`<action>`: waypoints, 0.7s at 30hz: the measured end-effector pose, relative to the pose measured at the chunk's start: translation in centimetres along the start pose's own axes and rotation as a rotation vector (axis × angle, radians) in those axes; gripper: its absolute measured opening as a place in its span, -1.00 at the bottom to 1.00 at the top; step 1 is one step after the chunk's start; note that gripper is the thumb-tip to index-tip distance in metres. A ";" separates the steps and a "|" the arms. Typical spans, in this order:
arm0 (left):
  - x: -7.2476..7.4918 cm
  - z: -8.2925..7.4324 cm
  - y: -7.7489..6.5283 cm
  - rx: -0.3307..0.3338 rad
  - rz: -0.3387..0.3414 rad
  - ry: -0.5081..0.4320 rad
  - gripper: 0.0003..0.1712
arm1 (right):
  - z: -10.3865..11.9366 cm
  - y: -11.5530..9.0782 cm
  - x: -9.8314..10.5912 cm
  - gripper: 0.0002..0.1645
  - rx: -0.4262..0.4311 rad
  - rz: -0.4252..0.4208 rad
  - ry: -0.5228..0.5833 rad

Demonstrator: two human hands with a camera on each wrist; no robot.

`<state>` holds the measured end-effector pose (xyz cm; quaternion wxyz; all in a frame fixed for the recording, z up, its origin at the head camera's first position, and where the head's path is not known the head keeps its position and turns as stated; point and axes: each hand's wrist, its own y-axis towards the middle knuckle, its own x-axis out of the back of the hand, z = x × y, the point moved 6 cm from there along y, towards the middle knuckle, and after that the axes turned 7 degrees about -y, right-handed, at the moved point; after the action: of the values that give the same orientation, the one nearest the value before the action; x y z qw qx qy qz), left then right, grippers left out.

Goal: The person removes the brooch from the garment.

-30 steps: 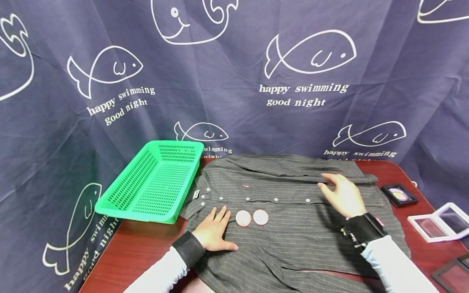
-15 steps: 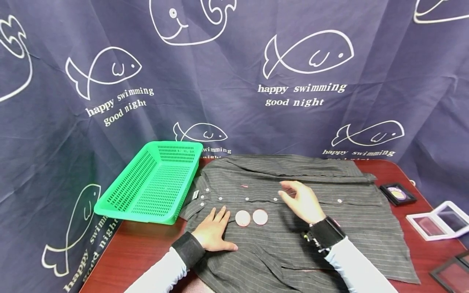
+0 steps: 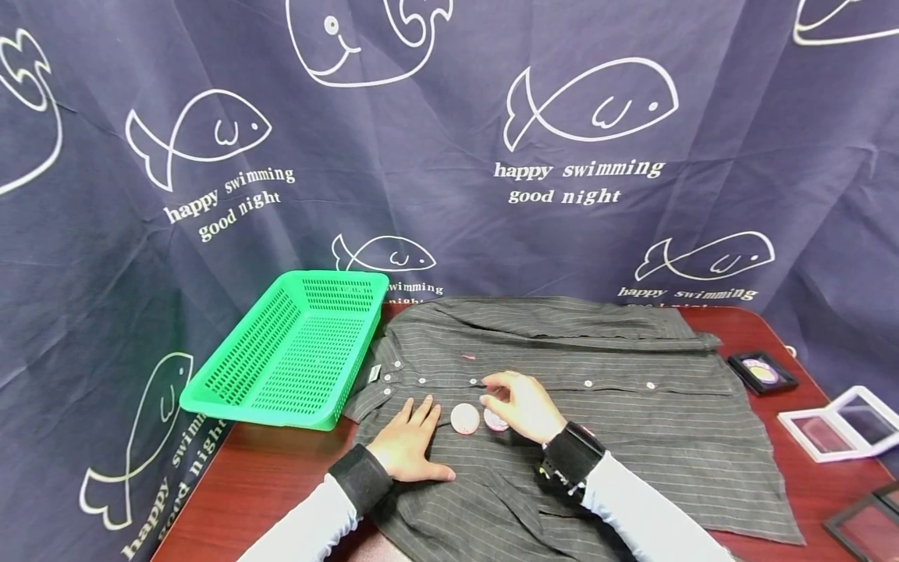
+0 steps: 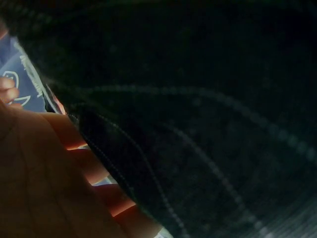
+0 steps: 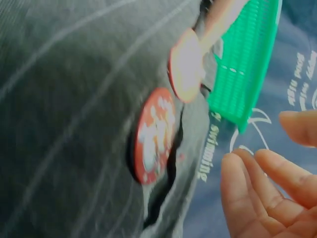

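The right hand (image 3: pixel 523 407) hangs over the striped shirt (image 3: pixel 632 453) with its fingers loosely bent and nothing between them; the wrist view shows thumb and fingers parted, clear of the cloth. Under its thumb, partly covered in the head view, lies the right-hand disc (image 3: pixel 495 422), red-edged with a pale pattern. Just to that disc's left is the left-hand disc (image 3: pixel 465 419), between the two hands and near the left hand's fingertips. The left hand (image 3: pixel 410 443) rests palm down on the shirt, fingers spread, gripping nothing. White buttons (image 3: pixel 588 383) run in a row across the shirt, some to the right of the right hand. Beyond the left hand and to its left sits a green basket (image 3: pixel 302 367). Well to the right of the right hand, a black case (image 3: pixel 763 372) and an opened white case (image 3: pixel 839 425) lie on the red table (image 3: pixel 281 484).
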<state>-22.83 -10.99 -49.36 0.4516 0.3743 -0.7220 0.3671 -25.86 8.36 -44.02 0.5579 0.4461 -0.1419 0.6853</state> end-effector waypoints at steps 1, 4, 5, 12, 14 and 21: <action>0.0 0.0 0.0 0.000 0.000 0.002 0.26 | 0.1 0.1 -0.4 -0.67 0.003 0.014 -0.002; 0.0 0.0 0.0 -0.001 0.000 0.006 0.27 | 0.2 0.4 -1.3 -0.66 -0.004 0.060 0.004; 0.0 0.0 0.0 -0.002 0.000 0.006 0.27 | 0.2 0.5 -1.6 -0.65 -0.008 0.073 -0.001; 0.0 -0.1 -0.1 -0.012 -0.006 0.011 0.27 | 0.6 0.8 -2.9 -0.84 0.011 0.098 -0.067; 0.1 0.0 -0.1 -0.010 -0.006 0.006 0.27 | 0.7 0.8 -3.1 -0.84 0.019 0.096 -0.096; 0.1 -0.2 -0.3 -0.013 -0.007 -0.005 0.26 | 0.9 1.0 -3.9 -0.85 0.022 0.148 -0.182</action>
<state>-22.59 -10.99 -49.17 0.4534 0.3750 -0.7241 0.3599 -26.45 4.92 -46.17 0.4854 0.5009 -0.2169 0.6829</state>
